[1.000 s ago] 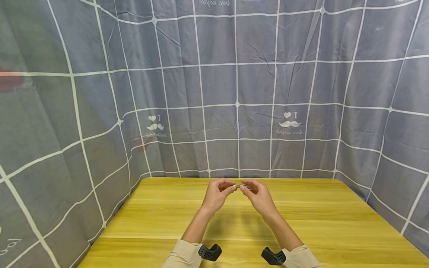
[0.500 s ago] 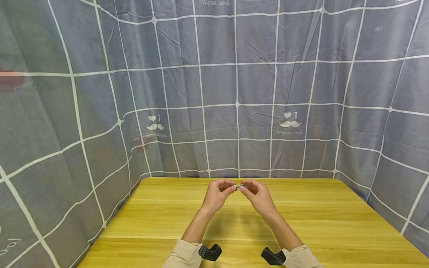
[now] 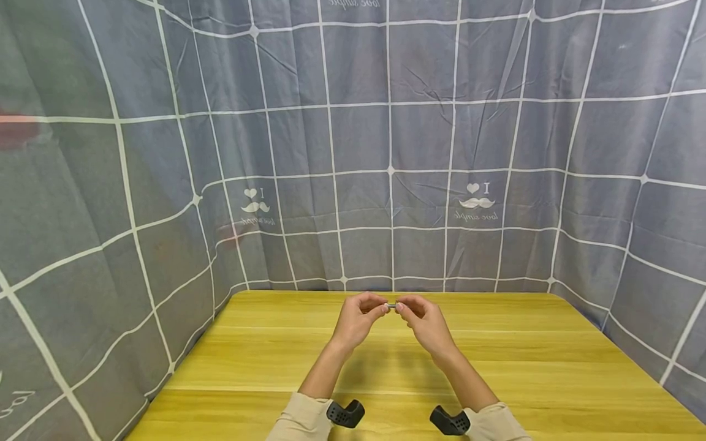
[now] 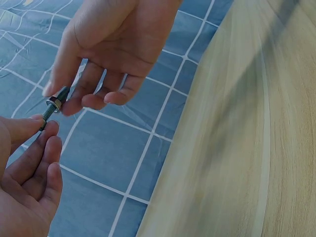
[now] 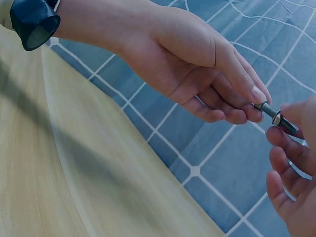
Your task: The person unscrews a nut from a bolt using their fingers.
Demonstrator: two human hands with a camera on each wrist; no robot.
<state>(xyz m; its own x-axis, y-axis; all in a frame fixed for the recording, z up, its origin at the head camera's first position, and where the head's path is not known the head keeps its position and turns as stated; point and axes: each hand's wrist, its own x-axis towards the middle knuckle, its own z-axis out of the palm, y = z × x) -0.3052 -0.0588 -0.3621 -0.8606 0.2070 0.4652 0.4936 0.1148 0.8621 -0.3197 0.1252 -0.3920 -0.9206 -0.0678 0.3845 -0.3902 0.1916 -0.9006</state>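
A metal bolt (image 4: 47, 113) with a nut (image 4: 54, 102) partway along its thread is held level above the wooden table. In the head view my left hand (image 3: 353, 321) pinches one end of the bolt between thumb and forefinger, its fingertips covering that end. My right hand (image 3: 427, 324) faces it from the other side. The right wrist view shows the right thumb and forefinger on either side of the nut and the free threaded end, which sticks out between them. The other fingers of both hands are loosely bent.
The yellowish wooden table (image 3: 524, 355) lies under both forearms. A grey curtain (image 3: 419, 141) with white grid lines hangs behind it and along both sides. Black wrist devices (image 3: 345, 414) sit at the beige sleeve cuffs.
The right hand's fingers, lifted slightly off half a second ago with the thread showing, have closed in again at the bolt. The left hand stays in place.
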